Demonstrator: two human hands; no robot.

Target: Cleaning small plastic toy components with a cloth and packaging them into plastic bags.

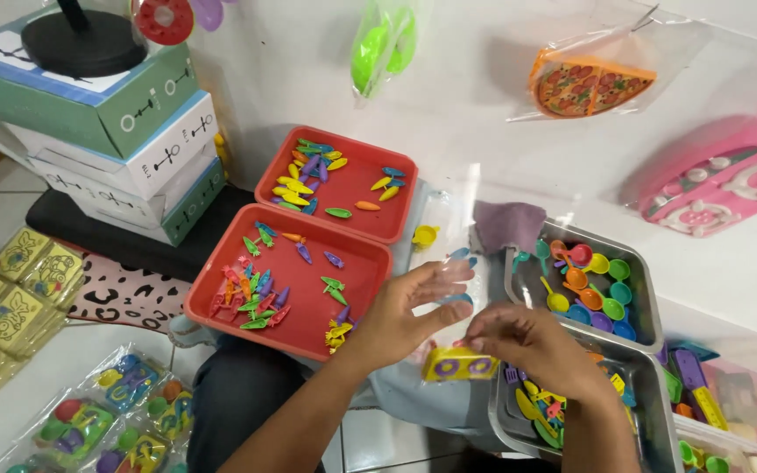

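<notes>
My left hand (403, 311) holds up a clear plastic bag (453, 236), fingers spread along its side. My right hand (532, 346) pinches a small yellow toy stove with purple rings (460, 363) at the bag's lower edge. Both hands hover between a red tray (221, 307) of small coloured toy pieces on my lap and a metal tray (650, 412) of mixed toy utensils at the right.
A second red tray (400, 166) lies farther back, and a metal tray (646, 302) holds coloured toy spoons and pans. Stacked boxes (124, 131) stand at the left. Bagged toy sets (124, 412) lie on the floor, and more bagged toys (589, 83) hang on the wall.
</notes>
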